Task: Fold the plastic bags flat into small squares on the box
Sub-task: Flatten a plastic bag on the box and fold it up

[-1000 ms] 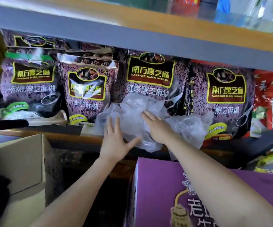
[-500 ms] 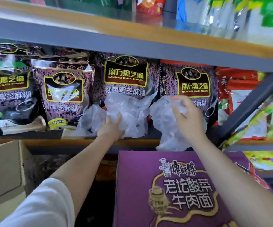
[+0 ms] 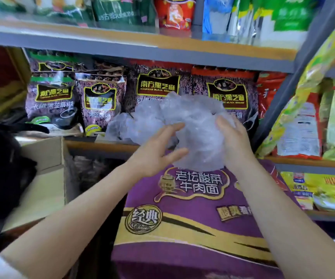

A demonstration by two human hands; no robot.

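Observation:
A crumpled bundle of clear plastic bags (image 3: 192,125) hangs in the air above the far end of the purple noodle box (image 3: 182,224). My right hand (image 3: 233,143) grips the bundle's right side, fingers curled into the plastic. On the bundle's left, my left hand (image 3: 156,154) is spread with straight fingers, its fingertips at the plastic's edge. More clear plastic (image 3: 122,125) trails to the left onto the shelf (image 3: 102,143), in front of the dark sesame packets.
Black sesame packets (image 3: 156,85) stand in a row on the shelf behind the bags. An open cardboard box (image 3: 46,158) sits at the left, beside a dark blurred shape. Yellow and green packages (image 3: 303,127) fill the shelves at the right. A grey shelf post (image 3: 295,77) slants nearby.
Both hands have pulled the plastic bags off the shelf toward me, over the purple box. My left hand has let go and spread its fingers; the view has shifted right.

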